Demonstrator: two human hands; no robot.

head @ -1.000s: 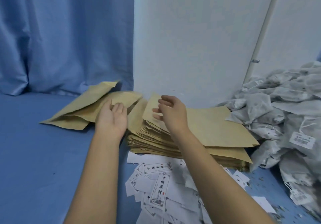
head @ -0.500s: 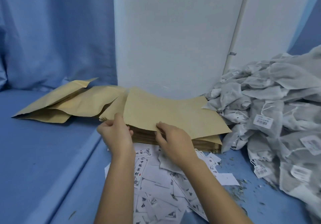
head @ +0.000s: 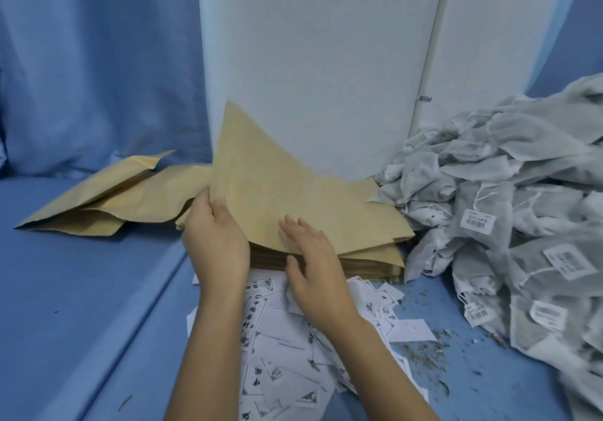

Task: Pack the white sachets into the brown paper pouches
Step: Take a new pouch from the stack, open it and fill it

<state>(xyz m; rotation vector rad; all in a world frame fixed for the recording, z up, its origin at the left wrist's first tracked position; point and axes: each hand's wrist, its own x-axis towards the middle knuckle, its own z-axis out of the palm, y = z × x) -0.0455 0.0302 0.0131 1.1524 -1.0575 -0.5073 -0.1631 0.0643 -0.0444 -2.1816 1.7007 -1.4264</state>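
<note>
Head view: your left hand (head: pixel 217 244) grips a flat brown paper pouch (head: pixel 267 185), tilted above the pouch stack (head: pixel 375 262). Your right hand (head: pixel 316 267) rests straight-fingered on that pouch.

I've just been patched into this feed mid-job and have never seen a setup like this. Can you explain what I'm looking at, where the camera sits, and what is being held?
There is no machine here. A person works with two bare hands, and the single picture comes from a camera worn on their head, looking forward and down.

The left hand grips the left edge of the top brown pouch, which is lifted off the stack of pouches. The right hand rests flat fingers on that same pouch.

On the blue surface, loose pouches lie to the left. A heap of white sachets with barcode tags lies to the right, and scattered printed labels lie in front.
</note>
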